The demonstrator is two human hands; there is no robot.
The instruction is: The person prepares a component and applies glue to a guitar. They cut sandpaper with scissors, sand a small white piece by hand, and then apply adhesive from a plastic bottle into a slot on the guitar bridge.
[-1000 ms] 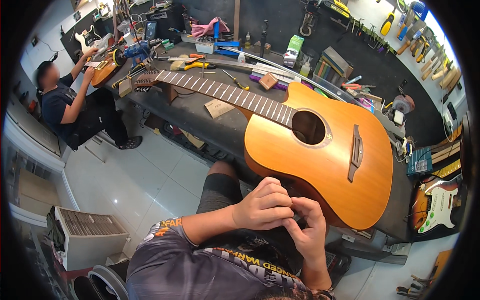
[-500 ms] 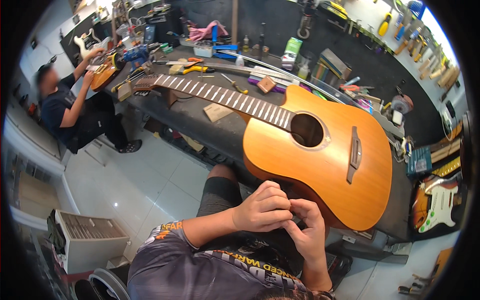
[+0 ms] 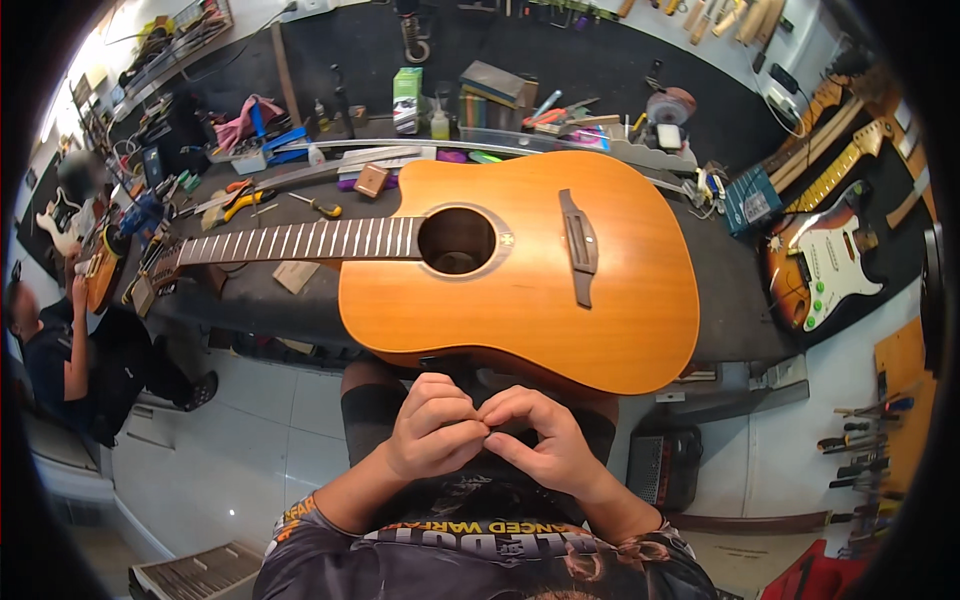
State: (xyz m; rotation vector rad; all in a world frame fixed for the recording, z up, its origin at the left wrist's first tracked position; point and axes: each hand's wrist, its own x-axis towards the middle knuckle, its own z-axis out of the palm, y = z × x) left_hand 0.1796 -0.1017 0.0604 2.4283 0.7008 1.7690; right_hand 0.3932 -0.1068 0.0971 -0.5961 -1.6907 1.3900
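My left hand (image 3: 436, 428) is closed, its fingers curled and their tips meeting those of my right hand (image 3: 538, 440). The right thumb and fingers form a pinch. Whatever lies between the fingertips is too small or hidden to make out. Both hands are over my lap, just in front of an acoustic guitar (image 3: 520, 330) that lies face up on the workbench. Its body has an orange-brown top, a round sound hole and a dark bridge (image 3: 578, 248). No strings show over the fretboard (image 3: 300, 240), which points left and bears pale strips along the frets.
Behind the guitar sit a small wooden block (image 3: 371, 181), a yellow-handled screwdriver (image 3: 326, 208), pliers (image 3: 243, 205) and a green-white box (image 3: 407, 100). A sunburst electric guitar (image 3: 815, 265) stands at the right. At the far left, a person (image 3: 60, 350) handles another guitar.
My view has swung to the right, so the guitar lies more level and the electric guitar shows more fully. My hands stay together at the fingertips.
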